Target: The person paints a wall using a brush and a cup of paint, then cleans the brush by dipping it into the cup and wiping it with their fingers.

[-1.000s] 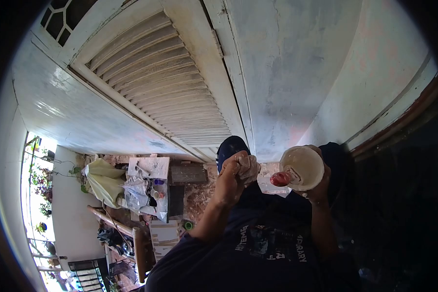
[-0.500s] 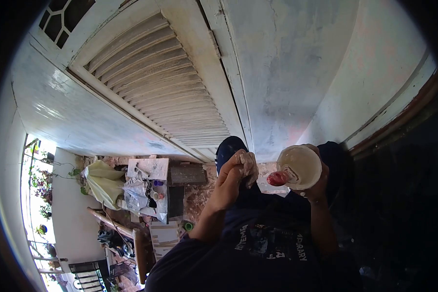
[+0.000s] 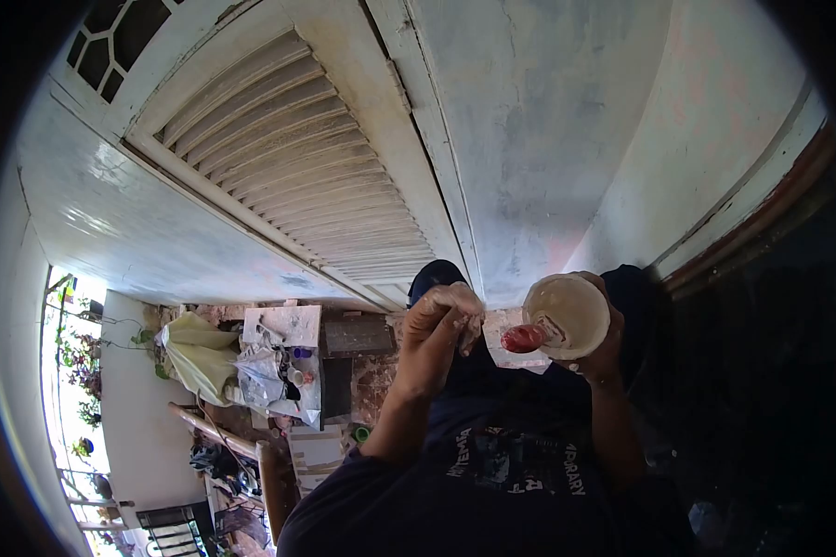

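Observation:
My right hand [image 3: 607, 357] grips a white, round plastic tub [image 3: 581, 306] from its right side, in front of my legs. Out of the tub's left edge sticks the red handle of a tool [image 3: 523, 339]. Its working end lies inside the tub and its kind is hard to make out. To the left, my left hand [image 3: 434, 339] is raised with its fingers curled and pressed together. Whitish residue coats those fingers. Whether they pinch anything small is hidden.
A louvered door [image 3: 297, 167] stands in the patchy, pale wall [image 3: 539, 121] ahead. At lower left are a cluttered table [image 3: 283, 325], a yellowish cloth [image 3: 195, 348] and a wooden railing [image 3: 267, 483]. Plants [image 3: 85, 371] hang by the bright opening at far left.
My left hand has turned slightly, its fingers still drawn together. The tub and red handle have shifted a little to the left in the view.

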A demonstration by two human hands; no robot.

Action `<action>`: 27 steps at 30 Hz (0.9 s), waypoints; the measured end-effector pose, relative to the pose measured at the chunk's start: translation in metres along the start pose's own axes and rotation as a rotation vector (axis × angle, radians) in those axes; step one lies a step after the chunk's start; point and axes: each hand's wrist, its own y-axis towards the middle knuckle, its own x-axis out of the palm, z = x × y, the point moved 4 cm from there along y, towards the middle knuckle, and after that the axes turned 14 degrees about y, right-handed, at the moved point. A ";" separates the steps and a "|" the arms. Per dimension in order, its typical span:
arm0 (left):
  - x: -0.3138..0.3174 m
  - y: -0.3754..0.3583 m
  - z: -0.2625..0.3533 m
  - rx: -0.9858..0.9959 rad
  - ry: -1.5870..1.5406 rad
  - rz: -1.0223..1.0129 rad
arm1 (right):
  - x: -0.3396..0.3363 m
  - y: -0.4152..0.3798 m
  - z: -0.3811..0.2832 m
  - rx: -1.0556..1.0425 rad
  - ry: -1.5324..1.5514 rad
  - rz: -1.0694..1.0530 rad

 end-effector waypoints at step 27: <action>-0.013 -0.001 0.000 0.053 0.003 0.213 | 0.005 0.000 -0.002 0.023 0.067 0.014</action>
